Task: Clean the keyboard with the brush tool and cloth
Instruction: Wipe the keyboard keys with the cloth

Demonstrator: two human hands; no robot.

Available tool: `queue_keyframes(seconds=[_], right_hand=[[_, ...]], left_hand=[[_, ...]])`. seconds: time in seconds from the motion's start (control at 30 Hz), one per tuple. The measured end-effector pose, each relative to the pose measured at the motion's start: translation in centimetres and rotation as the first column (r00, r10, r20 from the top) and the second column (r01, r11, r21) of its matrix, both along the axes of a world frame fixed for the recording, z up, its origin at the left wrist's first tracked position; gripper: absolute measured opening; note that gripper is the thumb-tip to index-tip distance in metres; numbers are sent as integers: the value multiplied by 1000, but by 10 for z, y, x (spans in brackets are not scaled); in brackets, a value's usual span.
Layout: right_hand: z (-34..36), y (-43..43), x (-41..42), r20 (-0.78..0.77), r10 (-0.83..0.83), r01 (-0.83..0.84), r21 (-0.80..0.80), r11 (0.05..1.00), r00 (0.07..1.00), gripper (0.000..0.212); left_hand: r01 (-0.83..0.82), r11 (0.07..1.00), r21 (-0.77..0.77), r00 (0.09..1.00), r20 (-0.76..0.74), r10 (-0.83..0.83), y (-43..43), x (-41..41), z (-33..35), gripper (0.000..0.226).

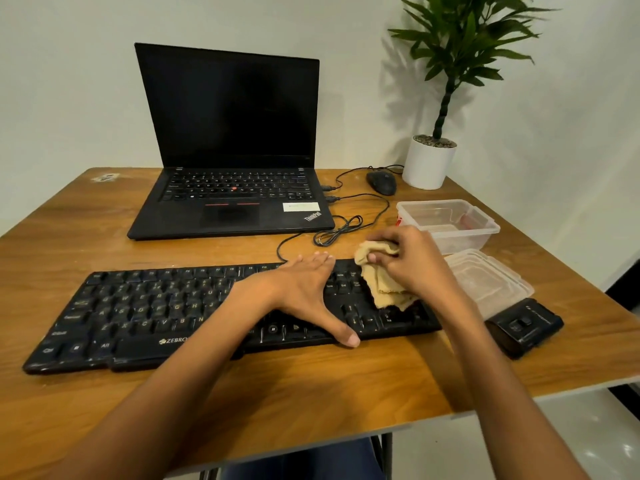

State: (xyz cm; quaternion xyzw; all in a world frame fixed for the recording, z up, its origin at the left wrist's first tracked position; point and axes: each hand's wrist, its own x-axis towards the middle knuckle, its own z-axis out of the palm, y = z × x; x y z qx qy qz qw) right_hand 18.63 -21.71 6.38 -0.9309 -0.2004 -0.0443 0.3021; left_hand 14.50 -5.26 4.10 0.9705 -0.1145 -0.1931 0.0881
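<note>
A black keyboard [145,313] lies across the front of the wooden table [311,403]. My left hand [304,292] rests flat on its right-centre part, fingers straight and thumb spread at the front edge. My right hand [412,265] grips a bunched tan cloth [379,285] that lies on the keys at the keyboard's right end. A black rectangular tool [524,327], possibly the brush tool, lies on the table just right of the keyboard.
An open black laptop [232,188] stands behind the keyboard, with cables [346,226] and a black mouse [382,181] to its right. A clear plastic box [450,223] and its lid [491,282] sit at the right. A potted plant [429,161] stands at the back right.
</note>
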Motion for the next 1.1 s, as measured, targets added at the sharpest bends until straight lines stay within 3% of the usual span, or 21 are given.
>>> queue_keyframes(seconds=[0.17,0.3,0.4,0.6,0.8,0.9,1.0,1.1], right_hand=[[-17,20,-13,61,29,-21,-125,992,998,28],[6,-4,-1,-112,20,-18,16,1000,993,26],[-4,1,3,-6,-75,75,-23,997,997,23],[-13,18,-4,-21,65,-65,12,998,998,26],[-19,3,3,11,-71,71,0,997,997,29],[-19,22,-5,52,13,-14,15,1000,999,27],[-15,27,-9,-27,148,-145,80,986,989,25],[-12,16,0,47,-18,17,20,1000,999,27]], left_hand=[[-8,1000,-19,1000,21,9,1,1,-2,131],[8,1000,-23,1000,28,-8,2,-1,-4,128],[2,999,-33,1000,26,-1,3,0,-4,129],[-1,999,-55,999,37,3,4,-2,-3,130],[-18,999,-45,999,40,20,25,-18,2,126],[-30,998,-59,999,39,32,24,-18,2,127],[-33,997,-68,998,49,36,23,-16,1,128],[-32,997,-73,998,55,36,24,-19,0,127]])
